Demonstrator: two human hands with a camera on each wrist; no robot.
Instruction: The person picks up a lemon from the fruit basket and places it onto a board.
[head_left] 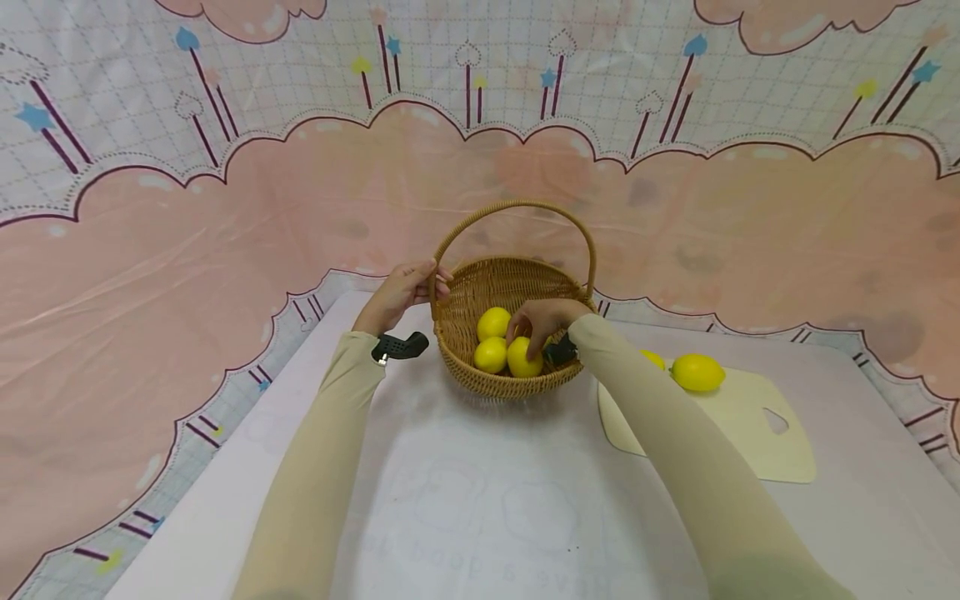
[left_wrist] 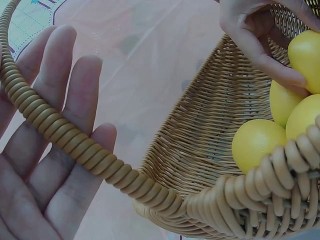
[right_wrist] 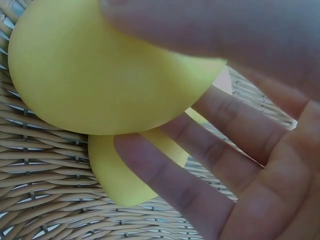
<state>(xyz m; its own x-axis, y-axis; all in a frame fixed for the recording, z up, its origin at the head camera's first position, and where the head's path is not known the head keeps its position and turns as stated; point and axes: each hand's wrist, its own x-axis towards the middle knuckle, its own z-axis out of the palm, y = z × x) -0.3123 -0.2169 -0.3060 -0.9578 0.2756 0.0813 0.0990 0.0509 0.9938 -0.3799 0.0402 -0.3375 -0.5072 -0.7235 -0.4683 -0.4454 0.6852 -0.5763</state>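
Observation:
A wicker basket (head_left: 502, 279) with a tall arched handle (head_left: 517, 204) stands on the table, several yellow lemons inside. My right hand (head_left: 546, 318) reaches in and grips one lemon (head_left: 524, 358) between thumb and fingers. Close by lie two more lemons, one behind (head_left: 494, 323) and one to its left (head_left: 491, 356). In the right wrist view the gripped lemon (right_wrist: 100, 70) covers part of another lemon (right_wrist: 125, 185). At the handle's left side is my left hand (head_left: 408, 292); in the left wrist view its fingers (left_wrist: 82, 90) extend behind the wrapped handle (left_wrist: 60, 132), nearly straight.
Right of the basket lies a cream cutting board (head_left: 750, 417) with a hand hole. A lemon (head_left: 698, 372) rests at its back edge, and another lemon (head_left: 652, 358) is partly hidden by my right sleeve. A patterned cloth (head_left: 225, 217) hangs behind the white table (head_left: 465, 500).

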